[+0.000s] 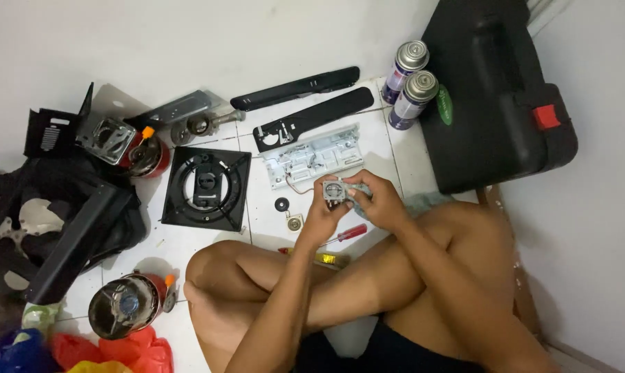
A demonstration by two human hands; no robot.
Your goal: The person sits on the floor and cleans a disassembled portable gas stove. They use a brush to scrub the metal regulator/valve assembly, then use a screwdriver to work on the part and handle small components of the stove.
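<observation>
Grey metal valve assembly (pixel 334 190) sits clamped between the left hand (pixel 324 215) and right hand (pixel 378 200), just above the red-handled screwdriver (pixel 347 234) lying on white tile floor (pixel 188 242).

Person sits cross-legged on white tile floor (pixel 188 249). Both hands at frame ctr: left hand (pixel 324 215) and right hand (pixel 380 200) hold small grey metal part (pixel 334 190) betw fingertips. Red-handled screwdriver (pixel 347 233) just below hands, 6 o'clock. Square black burner plate (pixel 206 188) at 9 o'clock. Two gas canisters (pixel 409 83) at 1 o'clock, beside black case (pixel 492 90).
</observation>
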